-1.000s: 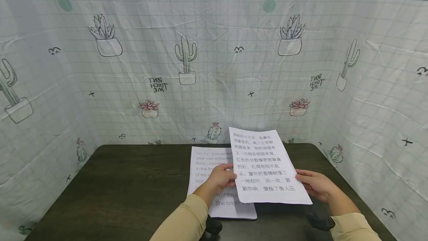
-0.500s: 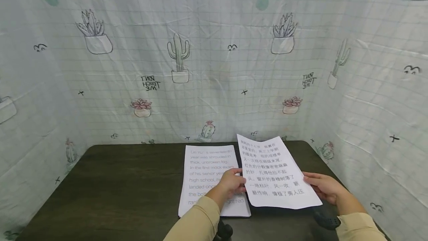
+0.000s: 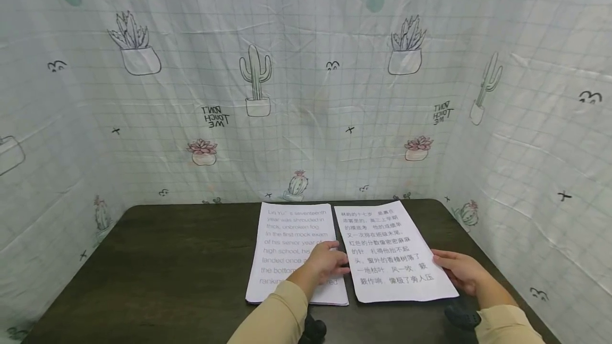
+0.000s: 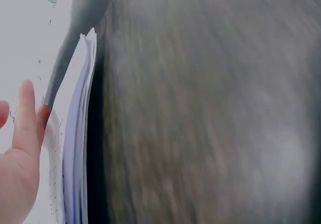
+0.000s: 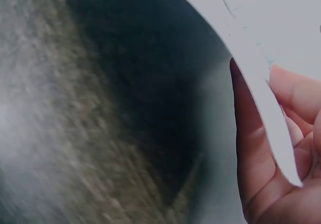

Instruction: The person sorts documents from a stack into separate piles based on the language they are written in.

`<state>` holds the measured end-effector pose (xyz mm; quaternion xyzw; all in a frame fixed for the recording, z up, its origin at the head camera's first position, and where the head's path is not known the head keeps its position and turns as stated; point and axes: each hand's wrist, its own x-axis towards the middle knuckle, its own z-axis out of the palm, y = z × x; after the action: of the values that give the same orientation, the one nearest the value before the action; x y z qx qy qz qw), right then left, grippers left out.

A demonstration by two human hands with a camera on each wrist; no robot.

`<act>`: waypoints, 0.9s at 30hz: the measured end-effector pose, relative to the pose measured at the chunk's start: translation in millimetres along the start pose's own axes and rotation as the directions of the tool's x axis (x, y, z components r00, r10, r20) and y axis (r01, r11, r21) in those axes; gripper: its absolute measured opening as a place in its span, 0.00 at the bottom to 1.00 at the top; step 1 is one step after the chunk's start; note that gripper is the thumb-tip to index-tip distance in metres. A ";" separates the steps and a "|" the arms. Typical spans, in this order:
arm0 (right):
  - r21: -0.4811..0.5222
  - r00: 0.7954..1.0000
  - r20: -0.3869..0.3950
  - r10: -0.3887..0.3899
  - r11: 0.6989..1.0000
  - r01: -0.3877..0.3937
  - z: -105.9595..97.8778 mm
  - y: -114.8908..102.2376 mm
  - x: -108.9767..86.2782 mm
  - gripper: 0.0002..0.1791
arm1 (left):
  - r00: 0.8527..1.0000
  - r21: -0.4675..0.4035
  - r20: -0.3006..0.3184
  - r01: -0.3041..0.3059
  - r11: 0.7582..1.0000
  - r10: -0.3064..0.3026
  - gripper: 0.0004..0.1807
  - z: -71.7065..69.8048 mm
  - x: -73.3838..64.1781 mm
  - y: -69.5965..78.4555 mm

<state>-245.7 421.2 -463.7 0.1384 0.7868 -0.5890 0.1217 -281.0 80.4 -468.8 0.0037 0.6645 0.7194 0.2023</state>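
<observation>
A printed sheet of paper [image 3: 382, 246] with Chinese text lies at the right of the table, its right edge raised. My right hand [image 3: 461, 271] pinches that edge; the right wrist view has the paper [image 5: 268, 113] between thumb and fingers. To the left is a stack of paper [image 3: 282, 251] with English text on top. My left hand [image 3: 325, 263] is over its lower right part, fingertips beside the Chinese sheet's left edge. In the left wrist view its fingers [image 4: 24, 128] look extended, with the stack's layered edge [image 4: 75, 148] alongside.
The dark wooden table [image 3: 158, 275] extends to the left of the papers. A pale curtain [image 3: 306, 78] with cactus prints encloses the back and sides. Dark wrist devices [image 3: 461, 317] sit below both hands.
The Chinese sheet has moved right, off the English stack, and down toward the table. The left hand has let go of its left edge; the right hand keeps its hold.
</observation>
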 end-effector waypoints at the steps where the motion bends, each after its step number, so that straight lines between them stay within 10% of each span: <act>1: 0.000 1.000 -0.005 0.001 1.000 -0.001 0.8 0.7 0.7 0.32 | 1.000 0.000 -0.004 -0.004 1.000 0.004 0.34 -2.1 -0.5 0.4; 10: -0.121 0.994 -0.113 0.013 0.992 -0.027 9.2 -1.4 4.2 0.34 | 1.000 -0.004 0.004 -0.004 1.000 0.004 0.33 -15.1 -4.7 3.0; 20: -0.412 0.969 -0.198 -0.146 0.910 0.053 16.8 -18.1 3.6 0.29 | 0.995 -0.008 0.080 -0.060 0.998 0.061 0.30 -25.6 -7.0 7.6; 27: -0.397 0.975 -0.177 -0.135 0.916 0.055 42.9 -38.5 5.0 0.32 | 0.989 0.082 0.119 -0.101 0.991 0.091 0.30 -54.0 -9.4 22.4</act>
<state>-263.0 370.0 -443.0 0.1317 0.9023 -0.4089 0.0377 -293.6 25.2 -451.2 0.0858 0.6820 0.6968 0.2049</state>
